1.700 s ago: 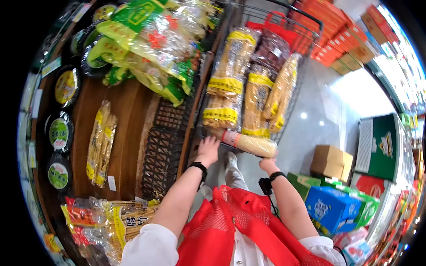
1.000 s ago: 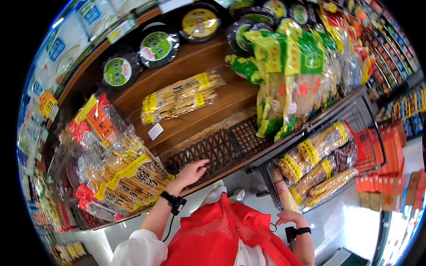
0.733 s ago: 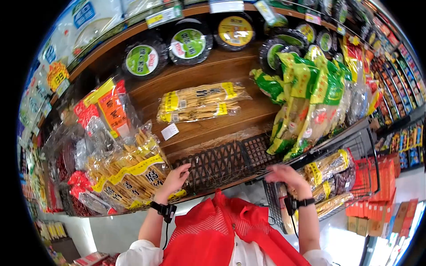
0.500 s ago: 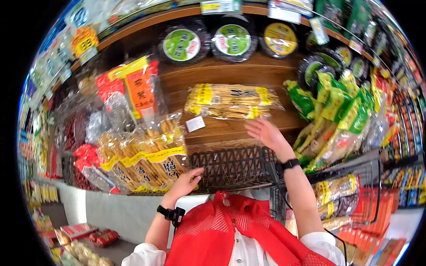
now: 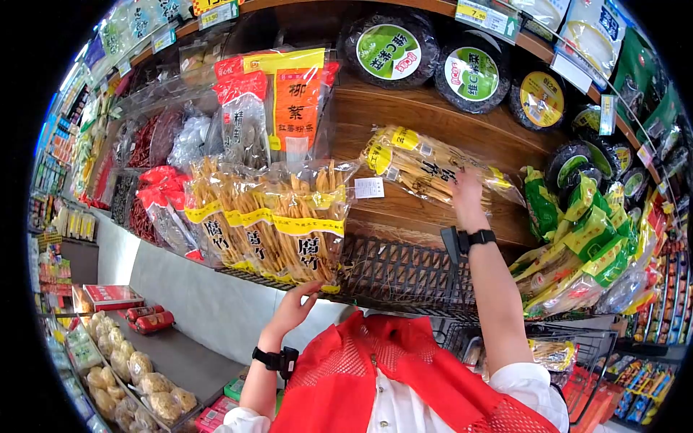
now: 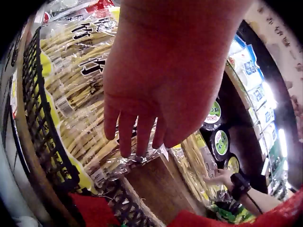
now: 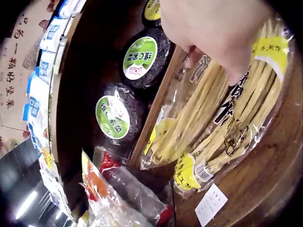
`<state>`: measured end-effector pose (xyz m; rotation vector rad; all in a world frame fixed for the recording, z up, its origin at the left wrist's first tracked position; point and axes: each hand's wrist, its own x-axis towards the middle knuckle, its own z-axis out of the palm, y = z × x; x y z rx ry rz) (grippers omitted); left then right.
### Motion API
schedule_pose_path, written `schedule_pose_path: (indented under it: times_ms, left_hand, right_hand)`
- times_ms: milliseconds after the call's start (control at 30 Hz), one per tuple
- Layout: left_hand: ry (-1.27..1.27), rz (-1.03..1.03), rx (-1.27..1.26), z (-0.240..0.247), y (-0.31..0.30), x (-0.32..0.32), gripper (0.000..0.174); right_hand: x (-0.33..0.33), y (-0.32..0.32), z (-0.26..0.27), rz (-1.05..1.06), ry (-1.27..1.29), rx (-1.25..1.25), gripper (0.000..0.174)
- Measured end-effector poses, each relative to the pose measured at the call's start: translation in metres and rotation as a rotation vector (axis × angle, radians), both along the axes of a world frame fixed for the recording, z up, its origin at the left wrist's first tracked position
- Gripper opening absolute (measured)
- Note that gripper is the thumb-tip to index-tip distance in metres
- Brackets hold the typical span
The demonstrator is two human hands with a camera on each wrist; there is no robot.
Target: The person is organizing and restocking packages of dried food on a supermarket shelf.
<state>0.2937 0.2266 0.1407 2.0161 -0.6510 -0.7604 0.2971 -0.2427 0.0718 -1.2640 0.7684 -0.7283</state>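
Note:
Two clear bags of dried bean curd sticks (image 5: 411, 162) with yellow bands lie side by side on the wooden shelf. My right hand (image 5: 468, 195) is down on them, near the black lettering. Seen from the right wrist, that hand (image 7: 213, 28) has its thumb and fingers bent about the bag farther back (image 7: 199, 109), partly hiding it. My left hand (image 5: 292, 307) hangs empty, fingers loosely extended, by the front of several upright bags of bean curd sticks (image 5: 267, 224). In the left wrist view its fingers point down in front of those bags (image 6: 78, 104).
A black plastic basket (image 5: 404, 270) runs along the shelf front. Round packs with green labels (image 5: 393, 52) stand behind. Green-and-yellow bags (image 5: 585, 245) lean at the right. A shopping cart (image 5: 595, 361) with bags inside stands at lower right. A white price card (image 5: 369, 187) sits left.
My right hand has left the cart, reached across the basket and come down on the bags on the shelf. My left hand has moved from the cart to the shelf front. The view has swung left.

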Motion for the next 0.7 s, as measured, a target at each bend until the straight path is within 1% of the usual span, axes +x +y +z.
schedule_pose_path:
  times_ms: [33, 67, 133, 167, 200, 233, 267, 333, 367, 400, 433, 467, 500, 533, 600, 633, 667, 700]
  left_hand:
    - [0.006, -0.020, 0.020, 0.003, -0.002, 0.004, 0.033]
    - [0.007, -0.023, 0.017, 0.009, -0.006, 0.008, 0.033]
    - [-0.062, -0.068, -0.050, 0.024, -0.020, 0.017, 0.035]
    - [-0.061, -0.072, -0.052, 0.027, -0.026, 0.022, 0.035]
    - [-0.070, -0.085, -0.122, 0.029, -0.033, 0.027, 0.036]
    - [-0.079, -0.101, -0.191, 0.031, -0.040, 0.030, 0.037]
    - [-0.077, -0.108, -0.192, 0.037, -0.049, 0.033, 0.037]
    - [-0.100, -0.122, -0.278, 0.051, -0.073, 0.034, 0.044]
    - [-0.099, -0.132, -0.279, 0.057, -0.086, 0.032, 0.044]
    - [-0.194, -0.153, -0.349, 0.062, -0.101, 0.030, 0.050]
    - [-0.291, -0.174, -0.420, 0.066, -0.114, 0.027, 0.057]
    - [-0.202, -0.214, -0.440, 0.064, -0.125, 0.023, 0.070]
    - [-0.107, -0.240, -0.512, 0.050, -0.138, 0.018, 0.072]
    - [-0.010, -0.264, -0.581, 0.046, -0.149, 0.012, 0.075]
    - [0.244, -0.424, -0.524, 0.047, -0.158, -0.003, 0.077]
    - [0.202, -0.579, -0.511, 0.045, -0.160, -0.006, 0.071]
    - [0.411, -0.479, -0.603, 0.035, -0.162, -0.016, 0.060]
    - [0.422, -0.389, -0.587, 0.033, -0.159, -0.017, 0.053]
  right_hand:
    - [-0.005, 0.025, 0.049, -0.135, -0.217, 0.393, 0.018]
    - [-0.016, 0.031, 0.057, -0.139, -0.217, 0.389, 0.018]
    - [-0.038, 0.044, 0.073, -0.118, -0.381, 0.317, 0.018]
    - [-0.048, 0.052, 0.088, -0.194, -0.349, 0.348, 0.027]
    - [-0.064, 0.057, 0.100, -0.074, -0.417, 0.291, 0.038]
    - [-0.079, 0.061, 0.114, -0.030, -0.395, 0.282, 0.041]
    - [-0.093, 0.066, 0.127, 0.012, -0.375, 0.272, 0.044]
    - [-0.119, 0.079, 0.149, 0.030, -0.448, 0.330, 0.042]
    - [-0.128, 0.091, 0.153, -0.008, -0.255, -0.001, 0.038]
    - [-0.134, 0.103, 0.161, -0.018, -0.255, -0.002, 0.038]
    - [-0.138, 0.114, 0.171, -0.033, -0.285, 0.182, 0.036]
    - [-0.143, 0.123, 0.175, -0.047, -0.317, 0.366, 0.033]
    - [-0.148, 0.127, 0.164, -0.027, -0.441, 0.501, 0.020]
    - [-0.144, 0.144, 0.172, -0.128, -0.382, 0.542, 0.017]
    - [-0.140, 0.159, 0.165, -0.056, -0.419, 0.566, 0.018]
    - [-0.136, 0.168, 0.165, -0.080, -0.410, 0.602, 0.017]
    - [-0.134, 0.174, 0.166, -0.105, -0.400, 0.639, 0.016]
    - [-0.134, 0.177, 0.166, 0.038, -0.457, 0.583, 0.022]
